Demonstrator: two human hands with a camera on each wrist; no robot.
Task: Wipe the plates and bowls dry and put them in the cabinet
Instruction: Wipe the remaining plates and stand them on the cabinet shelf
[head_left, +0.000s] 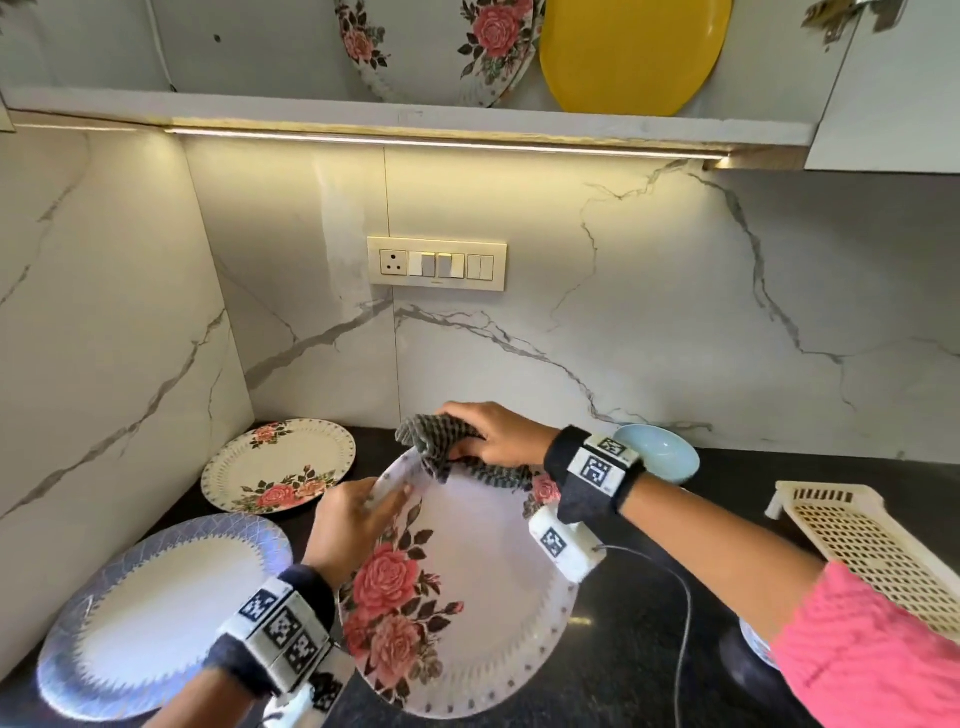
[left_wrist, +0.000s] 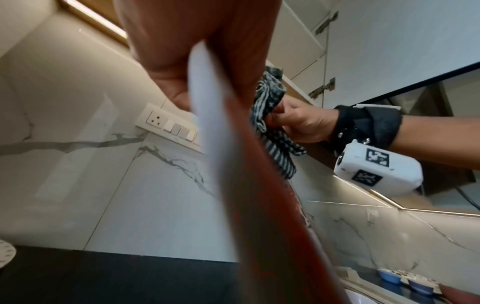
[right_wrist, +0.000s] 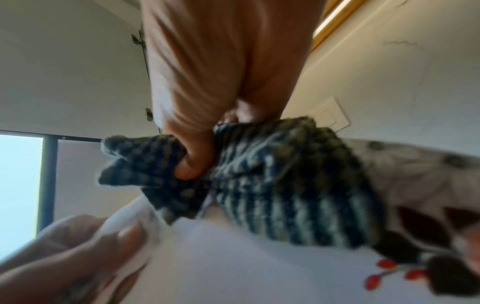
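A white plate with pink roses (head_left: 478, 561) is held tilted above the dark counter. My left hand (head_left: 353, 519) grips its left rim, thumb on the face; the rim (left_wrist: 207, 127) runs edge-on through the left wrist view. My right hand (head_left: 493, 436) clutches a grey striped cloth (head_left: 441, 452) against the plate's far rim. The right wrist view shows the cloth (right_wrist: 272, 185) bunched under my thumb on the plate (right_wrist: 233, 267). In the open cabinet above stand floral plates (head_left: 467, 47) and a yellow plate (head_left: 628, 52).
On the counter at the left lie another rose plate (head_left: 275, 467) and a white plate with a blue patterned rim (head_left: 156, 613). A light blue bowl (head_left: 660, 452) sits behind my right wrist. A cream perforated rack (head_left: 872, 551) stands at the right. A switch panel (head_left: 436, 262) is on the wall.
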